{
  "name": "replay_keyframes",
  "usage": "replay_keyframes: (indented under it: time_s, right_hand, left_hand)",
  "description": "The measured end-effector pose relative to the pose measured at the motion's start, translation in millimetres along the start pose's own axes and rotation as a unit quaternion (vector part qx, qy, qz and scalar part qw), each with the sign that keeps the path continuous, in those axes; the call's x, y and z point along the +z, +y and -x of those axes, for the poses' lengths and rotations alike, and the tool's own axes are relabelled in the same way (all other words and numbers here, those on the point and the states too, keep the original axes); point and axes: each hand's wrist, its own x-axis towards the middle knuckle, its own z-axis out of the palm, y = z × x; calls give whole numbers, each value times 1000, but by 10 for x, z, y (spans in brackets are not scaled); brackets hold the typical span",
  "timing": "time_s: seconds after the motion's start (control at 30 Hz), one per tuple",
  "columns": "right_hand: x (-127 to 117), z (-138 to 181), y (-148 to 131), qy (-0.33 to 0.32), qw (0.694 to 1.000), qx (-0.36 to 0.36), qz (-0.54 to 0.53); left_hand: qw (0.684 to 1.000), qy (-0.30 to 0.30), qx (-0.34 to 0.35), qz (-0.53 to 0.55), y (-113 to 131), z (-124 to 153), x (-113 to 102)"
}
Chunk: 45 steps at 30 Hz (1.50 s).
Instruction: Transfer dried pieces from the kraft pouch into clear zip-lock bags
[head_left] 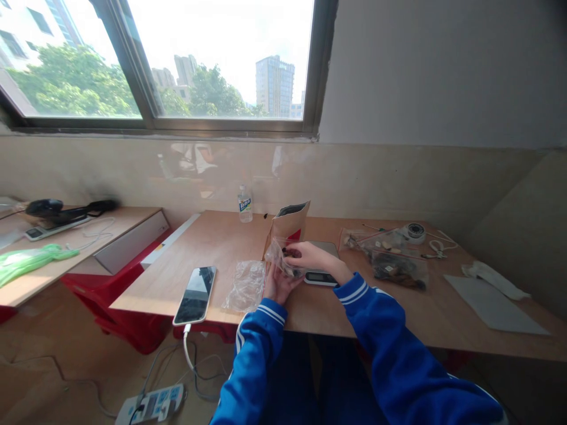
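Note:
My left hand (pixel 280 285) is closed around the lower part of a small clear plastic bag (pixel 275 252), holding it up over the table. At the bag's mouth is my right hand (pixel 310 256), its fingers drawn together beside small dark and brownish bits; what they pinch is too small to make out. Just behind stands an open brown kraft paper pouch (pixel 283 227) with a red patch. A flat kitchen scale (pixel 322 278) with a display sits partly under my right hand. To the left of my hands lie crumpled clear plastic bags (pixel 247 286).
A phone (pixel 195 295) with a white cable lies at the front left edge. A water bottle (pixel 245 206) stands near the wall. On the right are filled zip bags (pixel 398 268), a tape roll (pixel 415 232) and a white sheet (pixel 494 304). A power strip (pixel 153 406) is on the floor.

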Motion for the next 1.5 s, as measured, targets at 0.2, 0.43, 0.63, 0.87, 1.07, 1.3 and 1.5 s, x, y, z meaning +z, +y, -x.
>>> replay_keyframes:
  time_s: [0.2, 0.43, 0.63, 0.87, 1.07, 1.3, 1.5]
  right_hand:
    - [-35, 102, -28, 29, 999, 18, -25]
    - [-40, 122, -29, 19, 1000, 20, -8]
    - [166, 44, -49, 19, 1000, 3, 24]
    - [335, -37, 15, 44, 998, -11, 42]
    - [283, -27, 37, 53, 998, -22, 10]
    - [240, 32, 94, 91, 993, -14, -76]
    - [142, 172, 126, 162, 969, 1, -188]
  left_hand:
    - [1000, -18, 0, -4, -10, 15, -3]
    - [1000, -15, -3, -9, -15, 23, 17]
    - [998, -2, -8, -55, -51, -5, 5]
    - [999, 27, 7, -46, -62, -39, -53]
    - [999, 35, 3, -40, -64, -44, -71]
    - [999, 22, 4, -38, -39, -5, -8]
    - [999, 26, 13, -27, -4, 3, 34]
